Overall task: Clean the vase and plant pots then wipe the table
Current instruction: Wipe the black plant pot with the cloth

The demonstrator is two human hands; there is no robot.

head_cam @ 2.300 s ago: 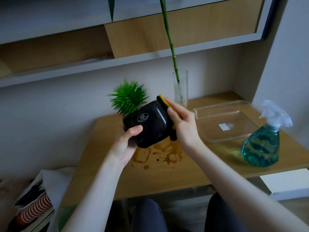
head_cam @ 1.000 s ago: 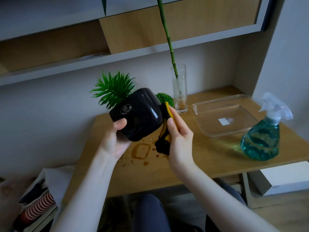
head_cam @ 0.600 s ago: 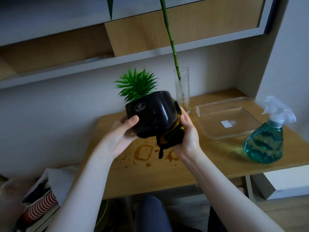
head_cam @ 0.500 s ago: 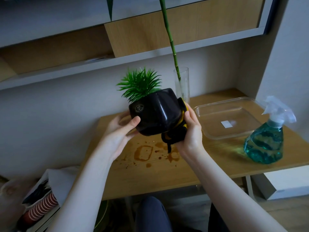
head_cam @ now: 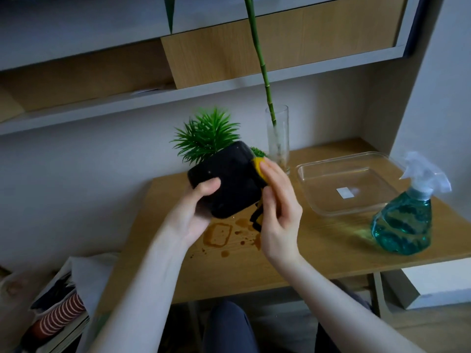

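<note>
Tilting over the wooden table (head_cam: 318,250), the black plant pot (head_cam: 226,179) is held in the air between both hands, its mouth and spiky green plastic plant (head_cam: 206,136) aimed up and away toward the wall, its base turned down toward the person. The pot is glossy, smooth and squarish with rounded corners; no emblem or writing can be read on the face that shows.

The left hand (head_cam: 193,212) cups the pot from below and from the left, thumb curled over the near face. The right hand (head_cam: 277,212) presses a yellow sponge (head_cam: 258,166) with a dark underside against the pot's right wall, fingers laid along it and thumb closing in; the sponge's lower end hangs out under the palm, and how firmly it is pinched is hard to judge there.

Below the pot, brown spill stains (head_cam: 219,234) mark the table, one a rounded square ring with droplets around it. A tall clear glass vase (head_cam: 277,138) stands upright at the back, a jointed green bamboo stalk (head_cam: 260,59) rising from it. To the right lie a shallow clear plastic tray (head_cam: 305,174) with a small white sticker, blank as far as can be told, and a round teal spray bottle (head_cam: 402,222) with a pale trigger head.
</note>
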